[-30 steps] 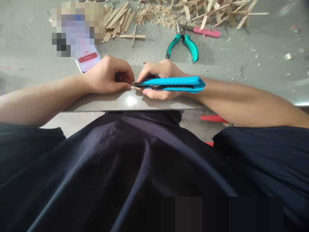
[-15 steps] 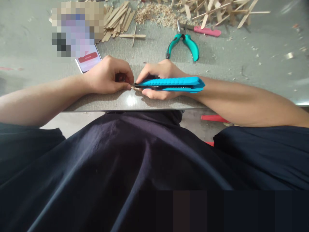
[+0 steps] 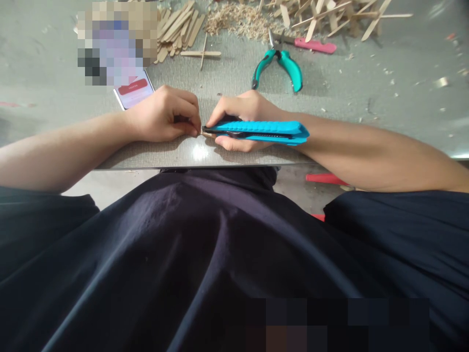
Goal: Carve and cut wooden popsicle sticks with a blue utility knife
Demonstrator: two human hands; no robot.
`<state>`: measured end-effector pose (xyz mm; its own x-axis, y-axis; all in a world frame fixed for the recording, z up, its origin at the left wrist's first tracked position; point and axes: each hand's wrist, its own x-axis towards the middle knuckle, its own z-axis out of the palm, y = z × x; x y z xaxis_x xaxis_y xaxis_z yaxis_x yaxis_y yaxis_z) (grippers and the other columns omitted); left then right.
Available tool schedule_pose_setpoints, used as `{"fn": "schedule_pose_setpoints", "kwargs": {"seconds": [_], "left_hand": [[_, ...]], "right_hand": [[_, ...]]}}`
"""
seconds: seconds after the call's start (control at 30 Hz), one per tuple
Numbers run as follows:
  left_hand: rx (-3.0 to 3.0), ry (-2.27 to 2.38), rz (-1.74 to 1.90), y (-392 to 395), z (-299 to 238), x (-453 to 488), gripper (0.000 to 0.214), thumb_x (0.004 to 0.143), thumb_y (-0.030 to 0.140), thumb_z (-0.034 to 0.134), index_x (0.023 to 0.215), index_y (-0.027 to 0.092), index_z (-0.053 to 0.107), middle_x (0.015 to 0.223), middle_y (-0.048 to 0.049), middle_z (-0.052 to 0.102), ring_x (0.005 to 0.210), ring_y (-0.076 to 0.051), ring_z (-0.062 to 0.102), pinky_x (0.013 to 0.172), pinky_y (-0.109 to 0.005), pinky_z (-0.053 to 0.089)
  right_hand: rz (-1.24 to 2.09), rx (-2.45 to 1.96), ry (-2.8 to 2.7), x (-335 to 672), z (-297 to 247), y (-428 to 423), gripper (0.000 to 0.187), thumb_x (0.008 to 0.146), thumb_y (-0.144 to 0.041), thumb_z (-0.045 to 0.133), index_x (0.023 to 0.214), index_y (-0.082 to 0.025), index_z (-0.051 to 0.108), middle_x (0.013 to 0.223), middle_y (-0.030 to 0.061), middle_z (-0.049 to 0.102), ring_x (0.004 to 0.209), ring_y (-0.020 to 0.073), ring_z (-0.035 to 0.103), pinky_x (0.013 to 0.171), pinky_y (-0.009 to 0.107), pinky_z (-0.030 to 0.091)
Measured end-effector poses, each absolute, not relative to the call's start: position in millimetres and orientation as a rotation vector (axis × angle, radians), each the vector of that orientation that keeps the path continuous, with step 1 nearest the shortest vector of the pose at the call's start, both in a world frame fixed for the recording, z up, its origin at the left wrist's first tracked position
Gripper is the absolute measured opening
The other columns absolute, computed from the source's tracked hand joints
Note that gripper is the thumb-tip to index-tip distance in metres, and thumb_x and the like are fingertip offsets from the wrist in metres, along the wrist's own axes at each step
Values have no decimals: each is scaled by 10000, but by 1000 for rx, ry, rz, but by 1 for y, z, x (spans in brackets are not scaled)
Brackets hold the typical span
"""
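My right hand [image 3: 247, 107] is closed around a blue box cutter [image 3: 267, 127], which lies nearly level with its tip pointing left. Facing it, my left hand [image 3: 164, 115] pinches the end of a thin wooden stick [image 3: 207, 134] between thumb and fingers. Only a short length of the stick shows, just under the cutter's tip; the rest is hidden by my fingers. Both hands rest low over the table, close to its front edge, with their fingertips almost meeting.
Teal-handled pliers [image 3: 291, 71] lie spread beyond my right hand, beside a pink-handled knife [image 3: 315, 45]. Flat wooden sticks [image 3: 179, 27], shavings [image 3: 238, 22] and crossed sticks [image 3: 331, 19] are heaped at the back. A phone [image 3: 137, 93] lies behind my left hand.
The rear end of the box cutter has dipped slightly towards me. My left fingers have shifted a little to the left, still pinching the stick.
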<state>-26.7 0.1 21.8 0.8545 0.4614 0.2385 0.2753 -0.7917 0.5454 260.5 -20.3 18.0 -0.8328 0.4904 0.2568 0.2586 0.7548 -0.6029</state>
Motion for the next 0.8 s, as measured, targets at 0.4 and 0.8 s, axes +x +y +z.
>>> {"fn": "schedule_pose_setpoints", "kwargs": {"seconds": [0.4, 0.8], "left_hand": [[2521, 572, 421, 1, 27, -25, 183, 996, 444, 745, 891, 332, 844, 949, -74, 858, 847, -240, 776, 787, -452, 616], [2454, 581, 432, 7, 19, -26, 343, 1011, 621, 753, 865, 325, 846, 902, -50, 849, 885, -224, 699, 772, -416, 554]], "right_hand": [[668, -636, -2651, 259, 23, -22, 334, 923, -505, 624, 1153, -267, 670, 878, 38, 795, 767, 206, 710, 719, 335, 543], [765, -633, -2600, 262, 20, -19, 301, 874, -458, 734, 1125, -307, 662, 909, 33, 809, 801, 235, 750, 818, 357, 650]]}}
